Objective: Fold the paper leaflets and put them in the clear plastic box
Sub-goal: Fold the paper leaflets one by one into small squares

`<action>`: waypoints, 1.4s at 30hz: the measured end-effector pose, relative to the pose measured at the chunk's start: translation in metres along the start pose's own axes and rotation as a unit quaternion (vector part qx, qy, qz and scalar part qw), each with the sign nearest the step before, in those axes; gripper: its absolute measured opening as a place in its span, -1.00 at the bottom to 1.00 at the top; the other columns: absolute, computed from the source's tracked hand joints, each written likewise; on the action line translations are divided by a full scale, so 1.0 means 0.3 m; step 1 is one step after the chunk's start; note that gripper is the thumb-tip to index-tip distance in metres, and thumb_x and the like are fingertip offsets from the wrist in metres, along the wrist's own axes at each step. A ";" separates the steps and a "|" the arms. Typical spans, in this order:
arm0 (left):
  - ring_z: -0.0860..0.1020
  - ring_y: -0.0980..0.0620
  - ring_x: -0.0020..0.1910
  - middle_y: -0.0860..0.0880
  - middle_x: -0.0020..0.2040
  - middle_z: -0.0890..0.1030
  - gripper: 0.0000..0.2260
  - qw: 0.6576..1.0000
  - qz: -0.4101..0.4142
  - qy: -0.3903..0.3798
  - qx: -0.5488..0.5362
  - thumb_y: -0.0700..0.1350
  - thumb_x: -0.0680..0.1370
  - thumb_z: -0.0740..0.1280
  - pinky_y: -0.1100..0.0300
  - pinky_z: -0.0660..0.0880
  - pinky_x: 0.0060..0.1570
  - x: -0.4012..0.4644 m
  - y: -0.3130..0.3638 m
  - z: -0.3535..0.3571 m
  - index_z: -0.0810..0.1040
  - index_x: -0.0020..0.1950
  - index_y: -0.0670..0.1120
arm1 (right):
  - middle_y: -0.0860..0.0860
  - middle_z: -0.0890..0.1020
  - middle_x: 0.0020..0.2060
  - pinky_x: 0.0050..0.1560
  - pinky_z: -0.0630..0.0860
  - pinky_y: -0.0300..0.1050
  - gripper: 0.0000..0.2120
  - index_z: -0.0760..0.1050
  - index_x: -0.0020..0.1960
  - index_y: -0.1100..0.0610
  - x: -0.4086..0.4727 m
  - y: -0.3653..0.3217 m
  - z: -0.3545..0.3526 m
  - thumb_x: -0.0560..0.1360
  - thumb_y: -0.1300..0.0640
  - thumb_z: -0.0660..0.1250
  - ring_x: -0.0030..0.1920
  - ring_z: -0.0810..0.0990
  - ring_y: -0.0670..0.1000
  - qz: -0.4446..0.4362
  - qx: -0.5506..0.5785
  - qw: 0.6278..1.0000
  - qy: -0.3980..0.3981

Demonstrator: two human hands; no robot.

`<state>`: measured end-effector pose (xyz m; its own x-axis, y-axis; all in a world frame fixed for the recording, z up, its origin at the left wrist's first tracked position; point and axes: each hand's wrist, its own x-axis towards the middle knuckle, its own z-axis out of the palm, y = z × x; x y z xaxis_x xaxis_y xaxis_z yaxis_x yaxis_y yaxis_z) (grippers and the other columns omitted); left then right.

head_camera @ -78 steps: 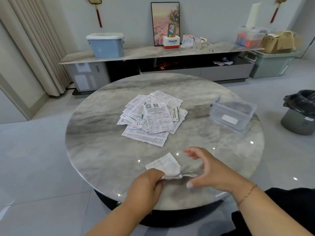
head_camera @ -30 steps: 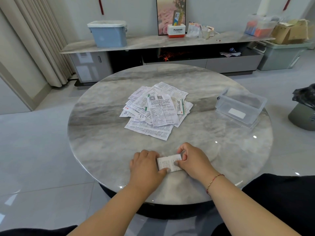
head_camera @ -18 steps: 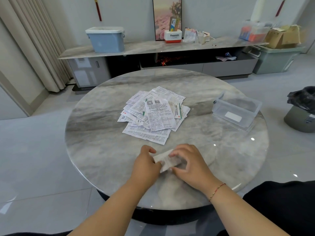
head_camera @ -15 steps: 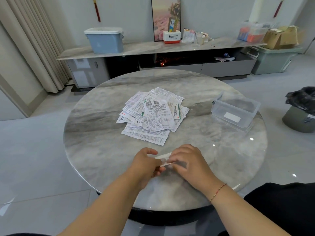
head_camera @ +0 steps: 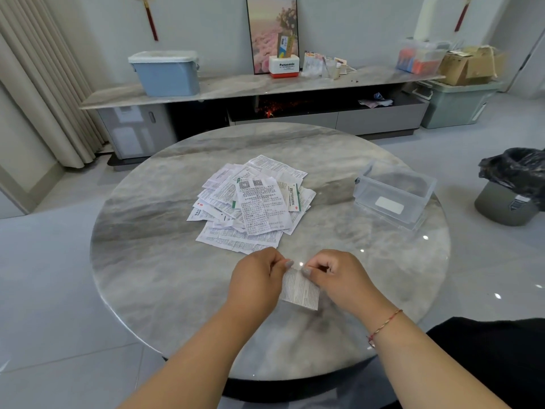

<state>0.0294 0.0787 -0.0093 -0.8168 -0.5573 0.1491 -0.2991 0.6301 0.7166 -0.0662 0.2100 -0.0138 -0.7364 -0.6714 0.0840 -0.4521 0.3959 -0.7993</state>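
A small folded paper leaflet (head_camera: 300, 289) hangs just above the near part of the round marble table (head_camera: 147, 276). My left hand (head_camera: 259, 281) pinches its upper left corner and my right hand (head_camera: 339, 278) pinches its upper right corner, both with curled fingers. A loose pile of unfolded printed leaflets (head_camera: 253, 202) lies flat at the table's middle, beyond my hands. The clear plastic box (head_camera: 393, 193) stands open at the table's right side; I see only a white label on its near wall and cannot tell whether anything lies inside.
A bin with a black bag (head_camera: 513, 187) stands on the floor right of the table. Behind the table runs a long low cabinet (head_camera: 265, 87) carrying a blue tub (head_camera: 165, 72) and small boxes. Curtains (head_camera: 44, 84) hang at the left.
The leaflet went from pressed flat on the table under both hands to lifted off it. It now hangs upright from its top corners between my two hands.
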 end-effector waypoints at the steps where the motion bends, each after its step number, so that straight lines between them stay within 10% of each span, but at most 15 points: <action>1: 0.39 0.17 -0.39 0.09 -0.43 0.44 -0.76 1.000 -0.007 0.009 -0.003 -0.01 0.55 0.31 0.31 0.27 -0.38 0.004 -0.001 0.004 0.42 -0.31 0.03 | -0.09 0.55 -0.36 -0.28 0.36 -0.30 -0.80 0.53 -0.34 0.00 0.003 0.002 -0.006 0.45 0.16 0.41 -0.32 0.48 -0.13 0.010 -0.001 1.000 0.003; 16: 0.38 0.16 -0.39 0.12 -0.43 0.42 -0.85 0.999 0.030 -0.033 -0.001 -0.04 0.57 0.29 0.33 0.25 -0.41 0.095 0.012 0.064 0.53 -0.16 -0.07 | -0.07 0.61 -0.29 -0.23 0.45 -0.19 -0.83 0.55 -0.25 -0.13 0.066 0.012 -0.022 0.48 0.08 0.35 -0.26 0.56 -0.08 0.024 -0.021 0.999 -0.025; 28: 0.39 0.11 -0.38 0.10 -0.44 0.42 -0.75 0.999 -0.001 -0.030 -0.035 -0.02 0.57 0.30 0.30 0.23 -0.41 0.227 0.008 0.092 0.44 -0.30 -0.02 | 0.03 0.67 -0.32 -0.31 0.43 -0.28 -0.84 0.64 -0.29 0.19 0.131 0.097 -0.104 0.43 0.28 0.33 -0.31 0.57 -0.06 0.114 0.017 0.993 0.030; 32: 0.45 -0.05 0.12 -0.01 0.07 0.56 -0.73 0.994 0.041 0.033 0.101 0.03 0.55 0.30 0.15 0.33 0.05 0.313 -0.087 0.106 0.52 0.19 -0.06 | 0.20 0.53 -0.44 -0.37 0.32 -0.07 -0.77 0.51 -0.39 0.28 0.148 0.193 -0.173 0.42 0.23 0.31 -0.34 0.49 0.23 0.208 -0.060 0.952 0.217; 35: 0.39 -0.04 0.25 -0.03 0.23 0.49 -0.58 0.974 0.046 0.027 0.219 0.05 0.50 0.36 0.11 0.28 0.22 0.377 -0.168 0.102 0.42 0.29 -0.07 | 0.11 0.37 -0.54 -0.41 0.23 -0.14 -0.66 0.33 -0.50 0.20 0.141 0.239 -0.208 0.44 0.20 0.28 -0.47 0.31 0.10 0.310 -0.080 0.914 0.250; 42: 0.53 -0.09 0.00 -0.06 0.03 0.59 -0.84 0.935 0.057 -0.042 0.348 -0.13 0.60 0.18 0.13 0.39 -0.02 0.428 -0.149 0.098 0.42 0.16 -0.09 | 0.13 0.59 -0.04 -0.10 0.38 -0.07 -0.70 0.49 0.10 0.20 0.128 0.227 -0.199 0.46 0.05 0.31 0.00 0.54 0.20 0.310 -0.140 0.889 0.306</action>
<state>-0.0766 -0.0051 -0.0424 -0.8903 -0.4385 0.1229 -0.4318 0.8986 0.0781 -0.1554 0.2487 -0.0296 -0.9851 0.1626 0.0554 0.0913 0.7689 -0.6328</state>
